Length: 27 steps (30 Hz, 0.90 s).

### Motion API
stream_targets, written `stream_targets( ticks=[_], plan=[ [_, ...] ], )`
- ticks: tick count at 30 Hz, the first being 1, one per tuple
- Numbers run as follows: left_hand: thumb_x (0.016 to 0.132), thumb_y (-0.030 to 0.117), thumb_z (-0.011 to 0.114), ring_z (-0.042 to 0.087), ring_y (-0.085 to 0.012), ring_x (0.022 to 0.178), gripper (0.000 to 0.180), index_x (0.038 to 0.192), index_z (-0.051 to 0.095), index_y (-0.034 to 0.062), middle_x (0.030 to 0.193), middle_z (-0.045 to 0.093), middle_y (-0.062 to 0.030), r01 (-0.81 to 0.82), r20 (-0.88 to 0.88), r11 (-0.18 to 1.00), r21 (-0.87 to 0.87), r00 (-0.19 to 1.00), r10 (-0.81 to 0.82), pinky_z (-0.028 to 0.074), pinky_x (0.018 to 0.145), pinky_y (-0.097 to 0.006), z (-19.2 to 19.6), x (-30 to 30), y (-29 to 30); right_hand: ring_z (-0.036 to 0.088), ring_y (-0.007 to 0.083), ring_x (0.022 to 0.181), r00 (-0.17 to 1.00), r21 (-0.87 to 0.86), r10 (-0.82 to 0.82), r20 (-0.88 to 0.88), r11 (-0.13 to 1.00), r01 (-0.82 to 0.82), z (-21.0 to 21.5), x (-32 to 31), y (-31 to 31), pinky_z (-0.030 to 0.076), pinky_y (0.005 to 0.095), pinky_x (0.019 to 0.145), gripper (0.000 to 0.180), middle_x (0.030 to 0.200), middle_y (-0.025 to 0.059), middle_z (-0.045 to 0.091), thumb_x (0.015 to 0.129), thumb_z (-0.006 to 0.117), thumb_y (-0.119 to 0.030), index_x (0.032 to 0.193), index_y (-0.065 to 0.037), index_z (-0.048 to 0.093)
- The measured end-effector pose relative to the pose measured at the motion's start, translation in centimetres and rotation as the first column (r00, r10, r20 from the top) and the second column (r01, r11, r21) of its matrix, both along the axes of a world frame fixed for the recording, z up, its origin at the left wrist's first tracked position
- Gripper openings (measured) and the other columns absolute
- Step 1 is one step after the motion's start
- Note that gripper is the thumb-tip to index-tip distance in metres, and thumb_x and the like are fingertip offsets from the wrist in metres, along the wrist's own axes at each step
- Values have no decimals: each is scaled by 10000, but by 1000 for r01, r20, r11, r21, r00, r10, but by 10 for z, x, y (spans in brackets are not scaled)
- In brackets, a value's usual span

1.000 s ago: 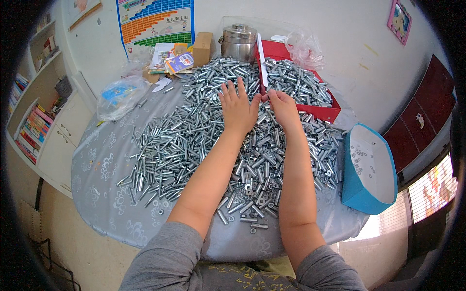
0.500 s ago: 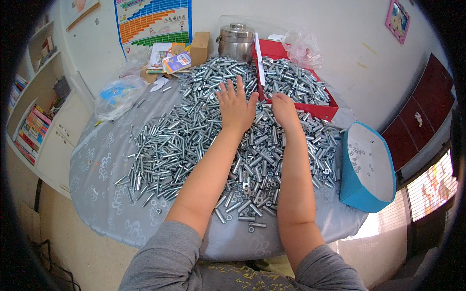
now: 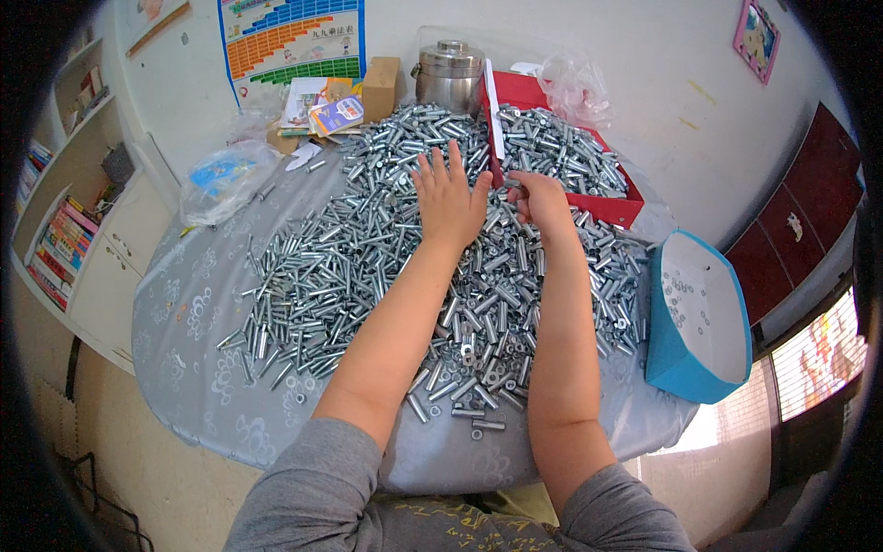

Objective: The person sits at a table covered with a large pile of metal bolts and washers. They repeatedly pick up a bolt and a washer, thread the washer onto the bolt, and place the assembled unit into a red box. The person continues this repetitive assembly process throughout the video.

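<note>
A broad heap of silvery metal sleeves and rods (image 3: 317,276) covers much of the table. My left hand (image 3: 448,207) lies over its upper middle, palm down, fingers spread, holding nothing. Beside it, my right hand (image 3: 543,204) is at the near left corner of a red box (image 3: 607,210) filled with similar metal pieces. Its fingers are curled, and a small metal sleeve (image 3: 511,184) shows between the fingertips, partly hidden. Loose nuts and washers (image 3: 476,434) lie among the sleeves at the heap's near edge.
A blue fabric bin (image 3: 694,354) with small rings inside stands at the table's right edge. At the back are a steel pot (image 3: 449,78), a cardboard box (image 3: 380,89) and booklets (image 3: 336,115). A plastic bag (image 3: 223,184) lies at the left on the grey tablecloth (image 3: 198,322).
My right hand has turned and shifted slightly; its fingers have loosened from a tighter curl and a metal piece now shows at their tips. My left hand stays spread in place.
</note>
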<state>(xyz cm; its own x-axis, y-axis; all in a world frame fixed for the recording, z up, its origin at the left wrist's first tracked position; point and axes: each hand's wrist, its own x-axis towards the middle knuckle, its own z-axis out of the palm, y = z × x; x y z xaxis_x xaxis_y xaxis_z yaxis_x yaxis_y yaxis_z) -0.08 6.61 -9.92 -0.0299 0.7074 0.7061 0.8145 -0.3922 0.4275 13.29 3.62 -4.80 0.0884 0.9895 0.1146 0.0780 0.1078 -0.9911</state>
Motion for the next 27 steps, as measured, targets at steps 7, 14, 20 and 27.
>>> stream_targets(
  ticks=[7,14,20,27],
  plan=[
    [890,454,354,195,-466,1258,673,1344,210,-23,1331,274,-300,-27,-24,999,-29,999,26,123,1033,-520,3,2,-2,454,98,449,991,1,71,-118,997,-71,4,-5,-6,358,222,382,364,738,112,615,844,410,-139,1130,58,518],
    [889,468,341,191,-470,1257,684,1345,206,-24,1329,264,-312,-21,-18,1000,-22,1000,21,118,1033,-521,2,2,-2,502,168,692,952,169,-151,268,980,108,-6,-4,1,393,284,648,356,743,73,572,722,372,-79,958,32,614],
    [873,481,368,187,-471,1257,709,1335,226,-38,1312,277,-329,4,9,1000,8,1000,-4,97,1037,-525,-1,3,1,602,301,820,918,159,-199,343,975,152,-12,1,6,444,349,760,328,840,201,628,793,432,-177,964,33,616],
    [874,476,368,165,-468,1266,713,1342,203,-36,1322,260,-329,3,23,998,-61,1000,-2,86,1041,-517,2,0,-2,617,266,789,902,210,-299,312,947,242,0,0,-2,455,335,724,453,811,186,637,786,561,-400,958,14,625]
  ],
)
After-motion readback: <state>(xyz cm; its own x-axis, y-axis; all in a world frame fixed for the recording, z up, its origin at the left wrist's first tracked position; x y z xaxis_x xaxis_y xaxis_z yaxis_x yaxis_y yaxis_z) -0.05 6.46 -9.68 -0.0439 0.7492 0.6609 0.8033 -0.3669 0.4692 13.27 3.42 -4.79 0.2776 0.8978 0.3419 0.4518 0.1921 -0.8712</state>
